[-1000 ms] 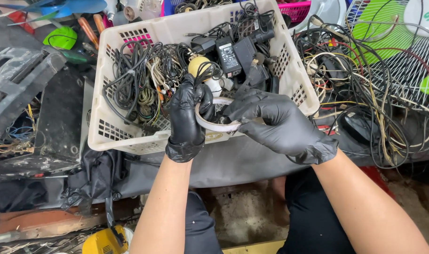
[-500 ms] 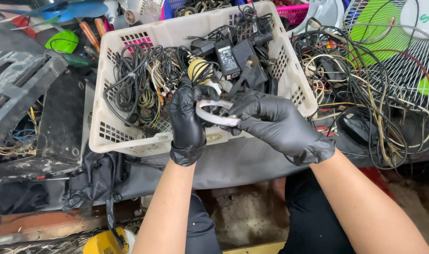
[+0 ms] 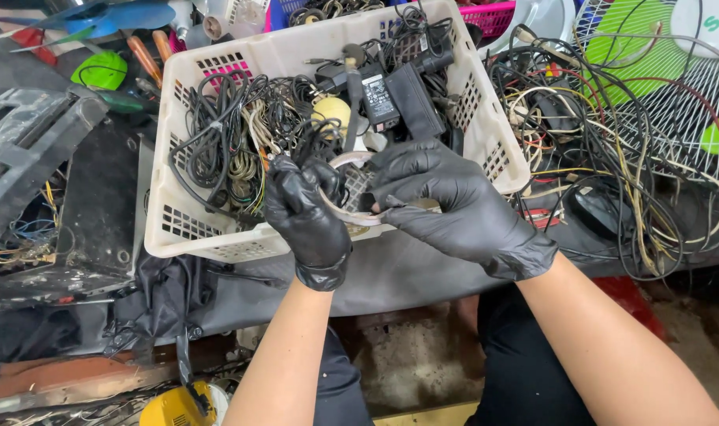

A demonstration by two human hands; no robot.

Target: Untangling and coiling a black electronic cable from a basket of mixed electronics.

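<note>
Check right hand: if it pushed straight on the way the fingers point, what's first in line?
The right hand points left along the pale cable; the gloved left hand, holding the same cable, comes first, though depth is unclear.

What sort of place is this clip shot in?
Probably a scrap or electronics-salvage workspace. A white basket is crammed with cords and power adapters, loose wires pile up beside it, and a fan grille lies behind.

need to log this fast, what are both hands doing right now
Left hand: closed on one end of a pale flat cable.
Right hand: closed, pinching the same cable's other end.
</note>
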